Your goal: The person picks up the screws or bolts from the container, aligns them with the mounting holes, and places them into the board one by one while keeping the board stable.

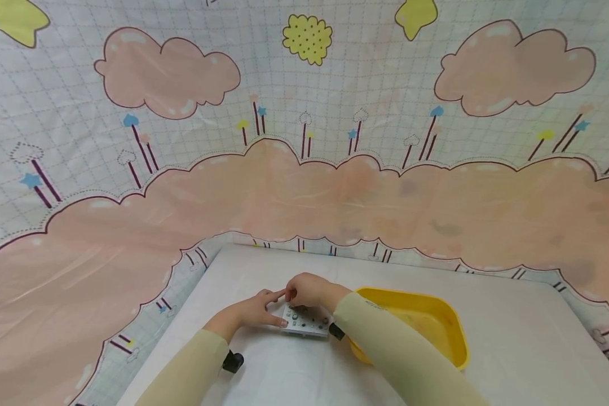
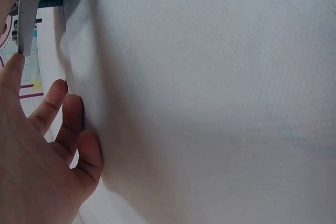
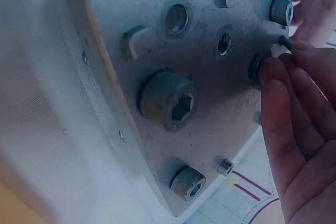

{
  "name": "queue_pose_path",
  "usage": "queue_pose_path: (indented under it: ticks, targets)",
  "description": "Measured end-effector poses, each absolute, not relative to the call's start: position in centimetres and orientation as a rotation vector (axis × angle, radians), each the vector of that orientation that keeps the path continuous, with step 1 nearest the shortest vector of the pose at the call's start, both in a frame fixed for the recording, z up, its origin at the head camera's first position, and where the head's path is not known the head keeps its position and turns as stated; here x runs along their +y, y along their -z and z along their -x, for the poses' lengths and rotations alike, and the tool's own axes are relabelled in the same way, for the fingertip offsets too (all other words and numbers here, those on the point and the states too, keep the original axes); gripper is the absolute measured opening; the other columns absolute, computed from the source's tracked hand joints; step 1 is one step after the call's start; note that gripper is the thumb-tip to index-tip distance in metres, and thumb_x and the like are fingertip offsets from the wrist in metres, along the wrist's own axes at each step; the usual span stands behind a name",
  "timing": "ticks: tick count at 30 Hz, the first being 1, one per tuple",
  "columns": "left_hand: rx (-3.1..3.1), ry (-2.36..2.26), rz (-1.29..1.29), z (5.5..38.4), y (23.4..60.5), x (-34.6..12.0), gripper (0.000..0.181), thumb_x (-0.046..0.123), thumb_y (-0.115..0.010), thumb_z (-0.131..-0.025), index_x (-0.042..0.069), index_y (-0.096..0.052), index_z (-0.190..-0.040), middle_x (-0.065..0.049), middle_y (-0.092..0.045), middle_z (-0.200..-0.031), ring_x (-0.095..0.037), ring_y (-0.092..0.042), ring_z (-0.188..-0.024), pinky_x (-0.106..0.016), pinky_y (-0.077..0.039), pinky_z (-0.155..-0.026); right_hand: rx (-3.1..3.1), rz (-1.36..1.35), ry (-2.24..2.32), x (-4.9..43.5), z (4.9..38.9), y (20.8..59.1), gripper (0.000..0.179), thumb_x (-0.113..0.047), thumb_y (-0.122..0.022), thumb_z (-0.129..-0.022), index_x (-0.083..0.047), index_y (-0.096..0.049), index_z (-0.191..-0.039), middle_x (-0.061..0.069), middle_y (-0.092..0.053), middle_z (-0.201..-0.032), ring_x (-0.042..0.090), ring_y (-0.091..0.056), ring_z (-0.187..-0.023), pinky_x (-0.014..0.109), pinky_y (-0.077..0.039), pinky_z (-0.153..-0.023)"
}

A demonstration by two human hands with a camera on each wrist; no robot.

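Note:
A silver metal plate (image 1: 304,329) studded with hex-socket bolts and several holes lies slightly raised on the white table. At its left edge, my left hand (image 1: 251,311) steadies it between thumb and forefinger, the other fingers resting on the table. Over the plate's far left part, my right hand (image 1: 307,290) pinches a small dark screw (image 3: 286,43) between thumb and forefinger, its end right at the plate's face. Larger socket-head bolts (image 3: 170,100) stand in the plate nearby. In the left wrist view, a threaded bolt end (image 2: 51,2) sticks out beneath the plate.
A yellow tray (image 1: 459,327) stands to the right, partly covered by my right sleeve. Small black wrist cameras (image 1: 233,361) sit at both wrists. A patterned curtain (image 1: 304,197) with clouds hangs behind and beside the white table (image 1: 294,375).

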State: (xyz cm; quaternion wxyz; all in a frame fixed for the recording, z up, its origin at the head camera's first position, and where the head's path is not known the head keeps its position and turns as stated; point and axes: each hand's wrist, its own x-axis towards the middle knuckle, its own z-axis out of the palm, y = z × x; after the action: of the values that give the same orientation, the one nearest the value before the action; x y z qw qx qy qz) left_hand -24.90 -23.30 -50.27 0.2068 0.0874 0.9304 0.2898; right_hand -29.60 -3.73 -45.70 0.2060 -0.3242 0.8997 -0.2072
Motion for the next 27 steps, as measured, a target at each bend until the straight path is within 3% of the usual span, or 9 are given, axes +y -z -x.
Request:
queue_pose_path:
  ticks: [15,27]
  targets:
    - [2.586,-0.813,-0.249,24.8,49.7,-23.0,0.092,0.053,-0.080,-0.077,0.025,-0.038,-0.154,-0.008,-0.042,-0.144,-0.034,-0.042,-0.135,-0.060,-0.035,-0.107,2.532,1.049,0.411,-4.0,29.6,45.9,0.007,-0.015,-0.074,-0.089,-0.022,-0.072,-0.090,-0.010,-0.060,-0.080,0.007,-0.054,-0.074,0.023,-0.047,-0.070]
    - [2.594,-0.816,-0.220,24.7,49.9,-23.0,0.094,0.054,-0.081,-0.076,0.028,-0.036,-0.155,-0.009,-0.042,-0.144,-0.034,-0.046,-0.131,-0.060,-0.037,-0.105,2.492,1.005,0.612,-2.3,29.5,44.4,0.008,-0.018,-0.073,-0.091,-0.020,-0.073,-0.098,-0.010,-0.062,-0.083,0.008,-0.056,-0.074,0.024,-0.049,-0.067]
